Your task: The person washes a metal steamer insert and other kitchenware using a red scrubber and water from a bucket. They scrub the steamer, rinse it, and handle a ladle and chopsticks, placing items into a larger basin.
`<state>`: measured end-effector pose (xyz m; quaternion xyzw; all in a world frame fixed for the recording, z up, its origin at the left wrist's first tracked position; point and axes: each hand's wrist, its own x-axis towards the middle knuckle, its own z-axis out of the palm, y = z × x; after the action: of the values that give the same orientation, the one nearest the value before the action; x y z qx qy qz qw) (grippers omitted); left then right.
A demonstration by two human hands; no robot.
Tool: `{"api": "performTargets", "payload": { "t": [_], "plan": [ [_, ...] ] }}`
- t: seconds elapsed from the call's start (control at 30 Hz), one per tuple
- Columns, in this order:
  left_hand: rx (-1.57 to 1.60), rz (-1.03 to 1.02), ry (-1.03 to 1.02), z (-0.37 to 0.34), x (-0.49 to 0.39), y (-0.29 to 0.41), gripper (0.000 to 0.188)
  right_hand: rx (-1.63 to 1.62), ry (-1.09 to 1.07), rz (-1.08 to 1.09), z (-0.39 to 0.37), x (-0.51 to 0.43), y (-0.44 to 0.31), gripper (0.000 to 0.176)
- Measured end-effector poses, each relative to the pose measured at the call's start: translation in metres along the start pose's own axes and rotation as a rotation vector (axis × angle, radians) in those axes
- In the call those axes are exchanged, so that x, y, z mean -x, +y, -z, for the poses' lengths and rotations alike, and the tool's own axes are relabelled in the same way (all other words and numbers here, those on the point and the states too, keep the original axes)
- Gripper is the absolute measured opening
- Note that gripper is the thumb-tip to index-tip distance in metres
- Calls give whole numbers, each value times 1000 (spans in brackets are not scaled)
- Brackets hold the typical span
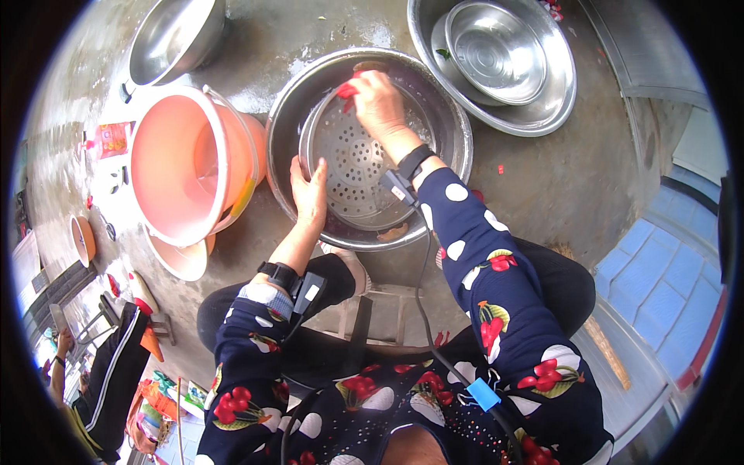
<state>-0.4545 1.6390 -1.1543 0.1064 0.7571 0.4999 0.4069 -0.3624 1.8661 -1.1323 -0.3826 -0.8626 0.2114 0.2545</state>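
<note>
A large metal basin (465, 139) stands on the floor before me. In it lies a round metal steamer tray (349, 145) with many holes. My right hand (381, 107) holds a red cloth (347, 90) against the tray's far rim, at the upper left. With fingers and thumb apart, my left hand (309, 192) rests at the tray's left rim; how firmly it grips is hard to tell. A brownish piece (393, 233) lies inside the basin near its close edge. Another brownish thing (371, 67) shows at the basin's far side, partly behind my right hand.
An orange-pink bucket (174, 168) stands left of the basin. Beyond it is a metal bowl (174, 38). At upper right, a big metal basin (558, 104) holds a smaller bowl (494, 52). A plastic bottle (111, 140) lies at left. Another person (107, 383) is at lower left.
</note>
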Motion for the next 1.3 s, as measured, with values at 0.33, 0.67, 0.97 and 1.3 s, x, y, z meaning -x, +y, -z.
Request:
{"api": "performTargets", "payload": {
  "t": [0.33, 0.67, 0.97, 1.3],
  "plan": [
    [55, 12, 96, 3, 2, 8, 66, 163, -53, -454, 13, 65, 112, 23],
    [-6, -174, 131, 15, -15, 6, 76, 154, -439, -842, 34, 145, 103, 29],
    [-216, -422, 165, 21, -18, 11, 71, 131, -755, -631, 27, 159, 54, 20],
    [-196, -460, 134, 19, -15, 11, 75, 250, -763, -285, -25, 204, 11, 30]
  ]
}}
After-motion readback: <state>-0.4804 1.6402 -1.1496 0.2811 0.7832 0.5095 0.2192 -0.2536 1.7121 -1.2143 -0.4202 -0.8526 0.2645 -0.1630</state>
